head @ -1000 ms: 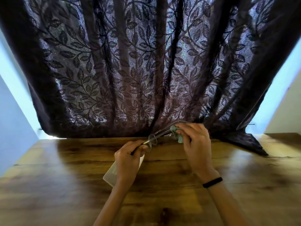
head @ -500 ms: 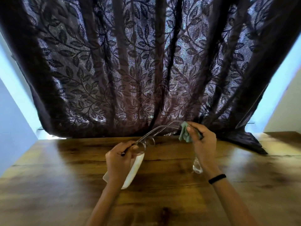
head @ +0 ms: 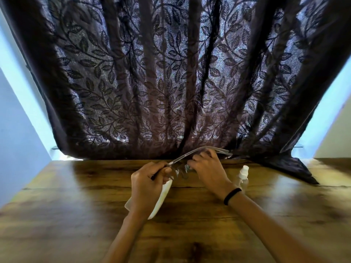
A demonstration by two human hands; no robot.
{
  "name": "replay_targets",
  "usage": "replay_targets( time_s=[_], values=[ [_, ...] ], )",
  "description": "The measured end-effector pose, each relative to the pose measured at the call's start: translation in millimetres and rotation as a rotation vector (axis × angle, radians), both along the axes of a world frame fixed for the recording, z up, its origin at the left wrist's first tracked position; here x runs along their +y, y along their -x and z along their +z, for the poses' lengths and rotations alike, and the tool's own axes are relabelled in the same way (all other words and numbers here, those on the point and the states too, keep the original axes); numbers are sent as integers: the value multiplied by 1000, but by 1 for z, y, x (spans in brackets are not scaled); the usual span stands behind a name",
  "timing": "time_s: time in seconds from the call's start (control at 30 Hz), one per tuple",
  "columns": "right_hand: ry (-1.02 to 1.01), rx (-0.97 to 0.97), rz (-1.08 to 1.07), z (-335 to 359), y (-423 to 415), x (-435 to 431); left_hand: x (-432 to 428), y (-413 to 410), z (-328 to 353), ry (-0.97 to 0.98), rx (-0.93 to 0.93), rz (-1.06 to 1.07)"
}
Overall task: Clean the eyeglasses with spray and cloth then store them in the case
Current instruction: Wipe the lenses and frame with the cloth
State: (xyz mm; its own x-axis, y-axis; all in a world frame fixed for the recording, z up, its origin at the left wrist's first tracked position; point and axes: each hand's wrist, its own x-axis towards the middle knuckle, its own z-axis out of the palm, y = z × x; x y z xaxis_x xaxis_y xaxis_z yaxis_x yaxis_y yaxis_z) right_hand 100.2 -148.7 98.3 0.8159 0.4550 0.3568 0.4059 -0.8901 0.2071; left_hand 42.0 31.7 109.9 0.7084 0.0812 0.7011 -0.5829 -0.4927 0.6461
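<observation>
Wiping looks underway, not finished. The left hand [head: 150, 179] grips one end of the eyeglasses [head: 179, 172], fingers curled round the frame, above the desk [head: 76, 205]. The right hand [head: 207, 168] pinches the lens next to it. The cloth is presumably under those fingers, though I cannot make it out. The spray bottle [head: 242, 177] stands just right of the right wrist. The white case [head: 161, 196] lies beneath the left hand, and storing is not yet done.
</observation>
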Motion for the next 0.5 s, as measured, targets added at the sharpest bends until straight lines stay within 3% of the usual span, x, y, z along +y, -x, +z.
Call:
replay_targets(
  time_s=[0.33,0.5],
  values=[
    [193,-140,-44,10,0,-7,2,-3,-1,-149,23,110],
    [177,-147,-139,18,-3,-25,1,-4,-4,-205,53,115]
  ],
)
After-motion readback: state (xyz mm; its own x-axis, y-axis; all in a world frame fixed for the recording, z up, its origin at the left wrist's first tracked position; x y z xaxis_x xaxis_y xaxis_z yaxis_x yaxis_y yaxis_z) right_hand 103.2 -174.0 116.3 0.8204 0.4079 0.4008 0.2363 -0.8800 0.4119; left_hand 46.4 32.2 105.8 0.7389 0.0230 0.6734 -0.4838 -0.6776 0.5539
